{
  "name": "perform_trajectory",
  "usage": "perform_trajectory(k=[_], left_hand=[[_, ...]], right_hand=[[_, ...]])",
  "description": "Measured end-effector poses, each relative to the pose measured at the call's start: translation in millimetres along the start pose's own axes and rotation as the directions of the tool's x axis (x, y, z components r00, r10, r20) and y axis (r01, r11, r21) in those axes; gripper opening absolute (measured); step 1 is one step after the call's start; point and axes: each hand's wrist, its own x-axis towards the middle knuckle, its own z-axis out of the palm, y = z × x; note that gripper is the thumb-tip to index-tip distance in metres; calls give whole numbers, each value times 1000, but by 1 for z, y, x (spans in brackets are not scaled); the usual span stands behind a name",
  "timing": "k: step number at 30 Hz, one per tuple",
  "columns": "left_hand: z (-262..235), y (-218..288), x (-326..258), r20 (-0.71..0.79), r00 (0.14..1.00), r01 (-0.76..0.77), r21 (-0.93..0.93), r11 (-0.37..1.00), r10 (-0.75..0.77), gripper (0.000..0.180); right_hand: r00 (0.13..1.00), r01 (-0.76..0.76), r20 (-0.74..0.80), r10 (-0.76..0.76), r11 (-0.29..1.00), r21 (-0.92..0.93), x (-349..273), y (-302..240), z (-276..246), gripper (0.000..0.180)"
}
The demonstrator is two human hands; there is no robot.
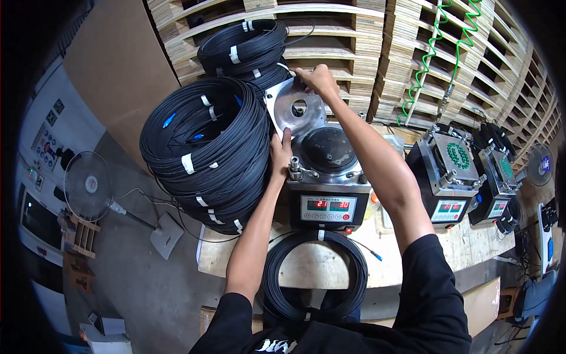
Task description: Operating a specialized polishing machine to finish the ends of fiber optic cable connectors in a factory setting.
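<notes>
Both hands clamped on steel lid plate: right hand at 1 o'clock rim, left hand at 6; looked heavy, rigid, slick

A wooden workbench carries cable coils and winding machines.

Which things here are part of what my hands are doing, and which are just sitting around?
In hand: left hand, right hand, metal lid, machine.

Lying about: stacked cable coils, loose coil, other machines, fan, pallets, green hose.
</notes>
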Motion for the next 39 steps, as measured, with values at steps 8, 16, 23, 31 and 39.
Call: perform_trajectory(k=[8, 16, 23, 31, 39], left_hand=[[9, 19, 2, 17, 1000, -25, -60, 998, 26, 49], [-10, -20, 15, -38, 993, -116, -13, 993, 115, 52], [-14, 4, 13, -3, 995, -98, 61, 993, 99, 52], [-12, 19, 4, 80, 997, 16, -7, 1000, -16, 48], [-10, 32, -1, 65, 992, 104, 7, 995, -104, 51]], right_hand=[[999, -5, -47, 4, 1000, -11, 21, 23, -5, 51], [923, 232, 296, -246, 969, 83, -5, 71, -88, 44], [982, -57, -185, 50, 998, -31, 87, 279, -270, 30], [905, -360, -327, 274, 902, -240, 194, 468, -321, 33], [922, -384, -123, 367, 907, -172, 219, 463, -321, 66]])
